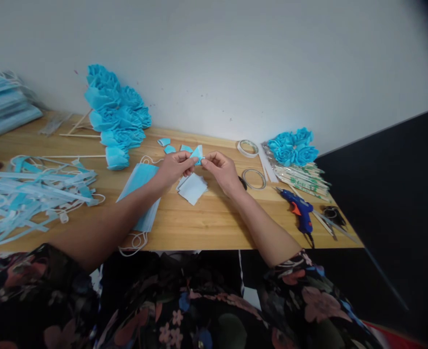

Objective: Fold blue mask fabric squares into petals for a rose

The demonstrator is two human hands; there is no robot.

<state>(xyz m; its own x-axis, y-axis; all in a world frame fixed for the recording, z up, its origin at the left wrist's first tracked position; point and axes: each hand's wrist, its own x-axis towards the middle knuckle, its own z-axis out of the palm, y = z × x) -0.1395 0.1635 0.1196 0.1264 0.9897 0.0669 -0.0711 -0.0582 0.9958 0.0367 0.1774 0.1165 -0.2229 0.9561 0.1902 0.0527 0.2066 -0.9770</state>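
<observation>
Both hands meet above the middle of the wooden table (214, 223). My left hand (175, 167) and my right hand (221, 169) each pinch one side of a small folded blue piece (198, 154) of mask fabric. Just below the hands lies a small stack of white and pale blue cut squares (192, 187). A few folded blue pieces (170, 145) rest on the table behind the hands. A pile of flat blue face masks (141, 191) lies under my left forearm.
Blue fabric flowers on sticks (115, 116) lie at the back left, more flowers (293, 148) at the back right on packs of chopsticks (303, 179). Tape rolls (248, 148), a blue glue gun (301, 211) and scissors (332, 215) sit right. Cut strips (32, 194) cover the left.
</observation>
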